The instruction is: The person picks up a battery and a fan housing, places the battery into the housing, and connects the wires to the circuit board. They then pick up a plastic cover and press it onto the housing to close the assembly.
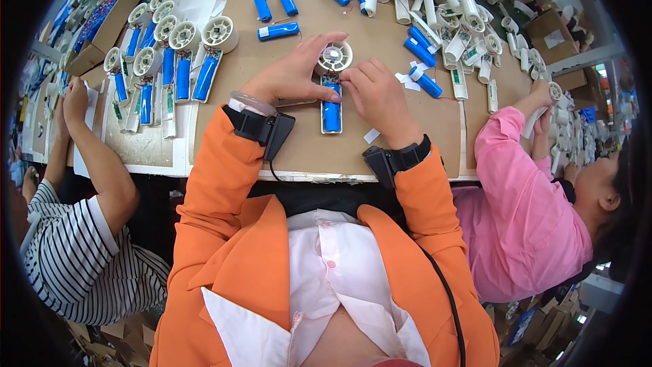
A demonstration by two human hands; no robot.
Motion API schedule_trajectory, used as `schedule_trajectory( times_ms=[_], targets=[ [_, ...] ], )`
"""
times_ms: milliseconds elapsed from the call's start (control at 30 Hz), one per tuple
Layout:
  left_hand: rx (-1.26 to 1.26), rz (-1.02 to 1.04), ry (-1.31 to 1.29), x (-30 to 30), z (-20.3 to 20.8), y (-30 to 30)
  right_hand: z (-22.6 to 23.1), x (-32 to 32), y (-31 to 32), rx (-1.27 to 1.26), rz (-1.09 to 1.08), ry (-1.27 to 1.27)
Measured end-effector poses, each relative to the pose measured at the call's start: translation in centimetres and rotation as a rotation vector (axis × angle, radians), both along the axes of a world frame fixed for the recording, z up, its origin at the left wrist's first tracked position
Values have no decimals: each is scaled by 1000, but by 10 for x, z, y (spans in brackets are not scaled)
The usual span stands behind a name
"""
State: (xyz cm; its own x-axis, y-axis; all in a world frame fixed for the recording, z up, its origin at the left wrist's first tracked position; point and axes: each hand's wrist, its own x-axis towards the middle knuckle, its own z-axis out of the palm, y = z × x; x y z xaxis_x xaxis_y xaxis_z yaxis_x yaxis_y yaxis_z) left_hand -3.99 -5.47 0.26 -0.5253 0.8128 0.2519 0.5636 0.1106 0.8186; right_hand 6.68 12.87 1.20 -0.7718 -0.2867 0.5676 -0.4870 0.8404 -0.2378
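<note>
Both hands on one white unit [331,83], flat on the brown board [292,139].
I see the left hand [293,75] curved around its round head [335,58], thumb pressed to the blue cell [331,119]; the right hand [377,92] has thumb and forefinger together at the wires [329,77], their grip hidden from me.

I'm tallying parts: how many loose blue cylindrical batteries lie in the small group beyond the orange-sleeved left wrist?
3: one blue cylindrical battery upper left, another battery right of it, a third battery crosswise below, nearest the left hand. None seems hidden.
</note>
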Motion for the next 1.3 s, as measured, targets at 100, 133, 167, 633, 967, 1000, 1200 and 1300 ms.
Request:
schedule_trajectory(
  times_ms=[100,133,167,633,967,1000,1200,1300],
  targets=[
    [-6,7,-15,1,0,0,0,0,-3,41,-11,10],
    [-11,7,-10,1,1,0,-1,0,-4,63,-22,15],
    [-15,4,-7,1,1,1,-1,1,-4,85,-34,19],
    [20,36,128,7,7,-2,8,-6,17,-254,28,1],
    [-231,309,272,30,20,-30,8,-3,25,-461,-86,-5],
    [-242,347,295,27,22,-42,9,-3,25,-467,-84,0],
    [-596,673,664,27,28,-78,10,-2,22,-399,-51,-7],
    [-672,722,690,26,22,-83,9,-2,21,-394,-47,-16]
  ],
)
